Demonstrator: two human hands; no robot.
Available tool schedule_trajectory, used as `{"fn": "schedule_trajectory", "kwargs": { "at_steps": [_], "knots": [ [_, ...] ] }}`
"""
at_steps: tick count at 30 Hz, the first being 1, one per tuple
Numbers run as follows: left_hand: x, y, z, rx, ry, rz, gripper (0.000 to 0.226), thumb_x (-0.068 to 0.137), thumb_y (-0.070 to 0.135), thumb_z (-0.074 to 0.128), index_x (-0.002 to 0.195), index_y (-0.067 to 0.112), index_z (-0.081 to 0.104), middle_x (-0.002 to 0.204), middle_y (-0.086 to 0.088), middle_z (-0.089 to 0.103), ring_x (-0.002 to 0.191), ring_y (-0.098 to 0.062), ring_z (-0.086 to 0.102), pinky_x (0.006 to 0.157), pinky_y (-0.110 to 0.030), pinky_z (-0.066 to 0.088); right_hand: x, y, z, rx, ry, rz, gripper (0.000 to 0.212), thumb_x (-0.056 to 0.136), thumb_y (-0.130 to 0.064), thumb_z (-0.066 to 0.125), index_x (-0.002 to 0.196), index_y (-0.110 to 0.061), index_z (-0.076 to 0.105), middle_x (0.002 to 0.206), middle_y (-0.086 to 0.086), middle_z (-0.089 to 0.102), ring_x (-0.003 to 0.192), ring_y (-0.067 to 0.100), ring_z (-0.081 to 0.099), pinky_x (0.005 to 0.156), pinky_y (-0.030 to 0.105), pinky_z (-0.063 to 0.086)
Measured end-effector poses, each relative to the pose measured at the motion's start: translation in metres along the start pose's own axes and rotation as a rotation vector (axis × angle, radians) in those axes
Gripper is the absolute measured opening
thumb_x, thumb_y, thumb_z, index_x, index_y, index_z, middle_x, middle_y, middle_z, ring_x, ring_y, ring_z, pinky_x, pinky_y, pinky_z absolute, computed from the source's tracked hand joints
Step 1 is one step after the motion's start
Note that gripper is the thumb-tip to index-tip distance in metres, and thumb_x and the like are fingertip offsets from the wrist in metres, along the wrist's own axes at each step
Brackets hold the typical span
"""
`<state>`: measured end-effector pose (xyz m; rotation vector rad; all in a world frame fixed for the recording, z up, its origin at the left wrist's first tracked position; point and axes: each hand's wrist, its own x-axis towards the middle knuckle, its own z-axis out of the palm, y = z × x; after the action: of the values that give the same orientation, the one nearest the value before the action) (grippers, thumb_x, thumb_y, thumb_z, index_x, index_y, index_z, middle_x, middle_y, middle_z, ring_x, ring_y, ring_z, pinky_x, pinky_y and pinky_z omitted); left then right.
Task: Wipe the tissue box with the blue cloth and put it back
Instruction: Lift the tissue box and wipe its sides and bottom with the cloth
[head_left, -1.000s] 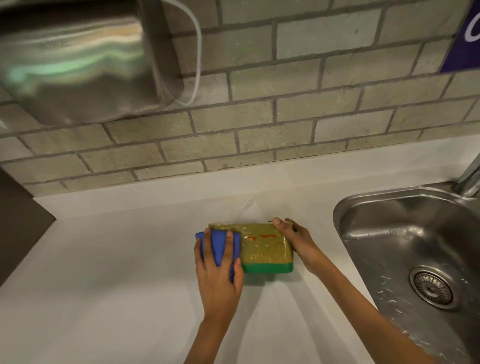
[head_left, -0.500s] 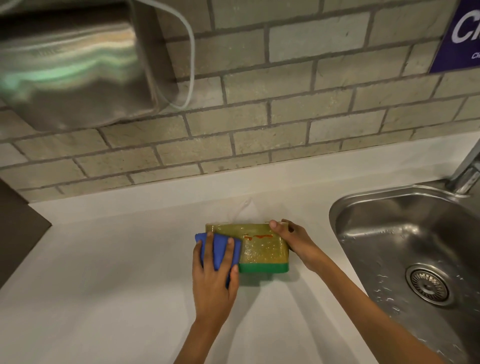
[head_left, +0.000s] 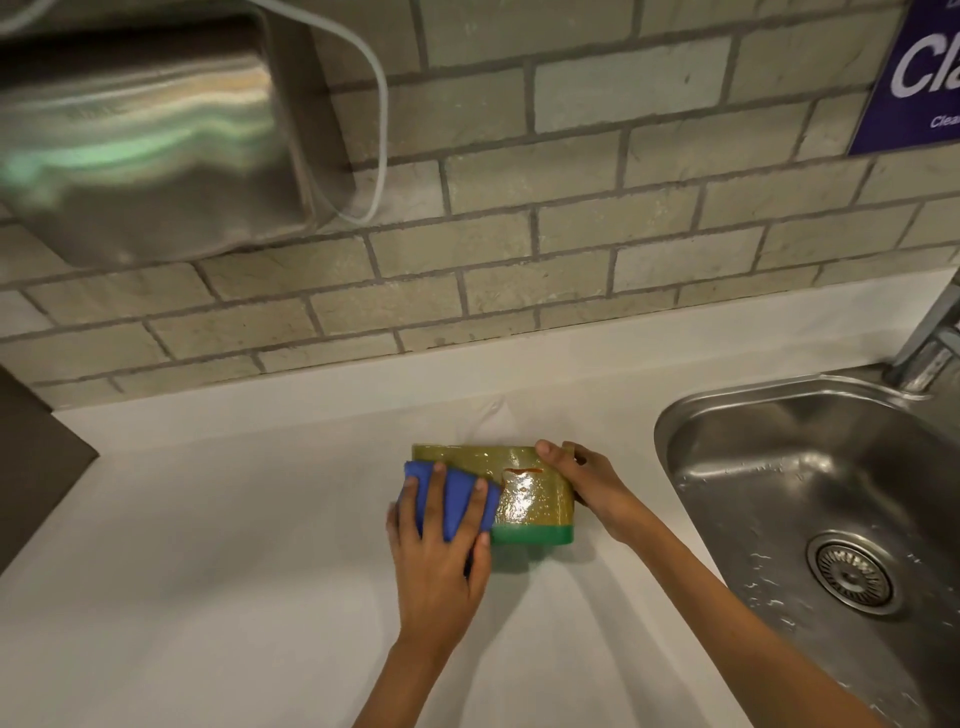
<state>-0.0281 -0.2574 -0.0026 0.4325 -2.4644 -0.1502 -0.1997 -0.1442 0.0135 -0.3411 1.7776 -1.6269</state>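
Note:
The tissue box (head_left: 530, 499) is a yellow-green pack with a green lower band and a glossy wrap, lying on the white counter (head_left: 234, 571). A white tissue (head_left: 488, 421) sticks out at its far side. My left hand (head_left: 441, 551) presses a folded blue cloth (head_left: 452, 499) flat against the box's left end, fingers spread over the cloth. My right hand (head_left: 587, 483) grips the box's right end, thumb on the top edge, and holds it steady.
A steel sink (head_left: 810, 519) with a drain lies to the right, its tap (head_left: 930, 348) at the far right edge. A steel hand dryer (head_left: 145, 140) hangs on the brick wall at upper left. A purple sign (head_left: 914, 73) is at upper right.
My left hand with the cloth has slid slightly left and downward over the box's left end. The view has shifted a little; my right hand keeps its hold.

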Motion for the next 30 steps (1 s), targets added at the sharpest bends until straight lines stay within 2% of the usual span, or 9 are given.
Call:
{"fn": "schedule_trajectory", "kwargs": {
  "at_steps": [2,4,7,11,16,20,23,25,30],
  "knots": [
    [0.003,-0.005,-0.004,-0.105,0.014,-0.13,0.048,0.094,0.042,0.03,0.138,0.028,0.042,0.146,-0.027,0.035,0.132,-0.046,0.029,0.102,-0.057,0.035,0.002,-0.001,0.001,-0.018,0.007,-0.004,0.065,0.061,-0.061,0.068,0.097,-0.017,0.038,0.092,-0.001,0.051,0.089,0.018,0.049,0.09,0.034,0.041],
    [0.019,0.0,-0.007,-0.221,0.038,-0.291,0.05,0.09,0.04,0.032,0.139,0.031,0.039,0.149,-0.024,0.029,0.132,-0.044,0.032,0.103,-0.054,0.037,0.003,-0.004,0.002,-0.012,0.014,-0.018,0.056,0.064,-0.059,0.068,0.092,-0.015,0.047,0.088,-0.001,0.056,0.082,0.016,0.054,0.088,0.033,0.044],
    [0.044,0.014,-0.009,-0.206,0.047,-0.378,0.052,0.089,0.039,0.029,0.136,0.026,0.047,0.146,-0.023,0.036,0.126,-0.043,0.04,0.096,-0.053,0.045,0.001,-0.005,0.003,0.027,0.034,-0.029,0.052,0.071,-0.054,0.066,0.098,-0.009,0.061,0.084,0.0,0.064,0.078,0.015,0.062,0.076,0.026,0.049],
    [0.042,0.028,-0.007,-0.074,0.003,-0.227,0.047,0.087,0.032,0.04,0.129,0.02,0.057,0.136,-0.025,0.05,0.117,-0.049,0.049,0.086,-0.057,0.05,0.002,-0.004,0.002,0.041,0.047,-0.035,0.061,0.071,-0.053,0.067,0.106,-0.004,0.062,0.086,0.003,0.066,0.082,0.018,0.064,0.082,0.032,0.054],
    [0.007,0.011,0.001,0.033,0.055,0.073,0.045,0.084,0.031,0.046,0.129,0.025,0.046,0.13,-0.021,0.058,0.119,-0.037,0.039,0.088,-0.052,0.05,0.005,-0.002,0.001,0.036,0.03,-0.036,0.057,0.065,-0.057,0.069,0.097,-0.011,0.057,0.085,-0.001,0.064,0.081,0.015,0.062,0.088,0.032,0.05],
    [0.022,0.01,-0.007,0.002,0.057,-0.07,0.044,0.084,0.026,0.047,0.126,0.019,0.059,0.13,-0.024,0.057,0.116,-0.042,0.047,0.082,-0.05,0.051,0.006,-0.001,0.001,0.014,0.031,-0.032,0.058,0.064,-0.058,0.07,0.094,-0.012,0.053,0.089,0.001,0.061,0.086,0.017,0.06,0.092,0.034,0.049],
    [0.045,0.032,-0.009,-0.014,0.014,-0.196,0.045,0.085,0.026,0.043,0.125,0.016,0.062,0.132,-0.023,0.056,0.116,-0.049,0.053,0.086,-0.053,0.05,0.005,-0.002,0.003,0.027,0.029,-0.048,0.053,0.067,-0.055,0.069,0.094,-0.01,0.059,0.086,0.001,0.065,0.08,0.015,0.063,0.08,0.028,0.05],
    [0.046,0.045,-0.005,-0.012,-0.001,-0.154,0.046,0.085,0.028,0.042,0.126,0.018,0.061,0.133,-0.022,0.056,0.118,-0.048,0.052,0.09,-0.055,0.048,0.005,-0.003,0.002,0.034,0.026,-0.042,0.055,0.069,-0.053,0.069,0.1,-0.008,0.057,0.087,0.001,0.065,0.08,0.014,0.063,0.075,0.026,0.049],
    [0.007,0.025,0.006,-0.01,0.057,0.073,0.045,0.085,0.03,0.046,0.13,0.024,0.048,0.131,-0.019,0.058,0.121,-0.036,0.04,0.092,-0.051,0.048,0.004,-0.003,0.002,0.025,0.016,-0.046,0.037,0.071,-0.05,0.07,0.07,-0.018,0.052,0.067,-0.005,0.06,0.062,0.007,0.06,0.068,0.022,0.048]
  ]
}}
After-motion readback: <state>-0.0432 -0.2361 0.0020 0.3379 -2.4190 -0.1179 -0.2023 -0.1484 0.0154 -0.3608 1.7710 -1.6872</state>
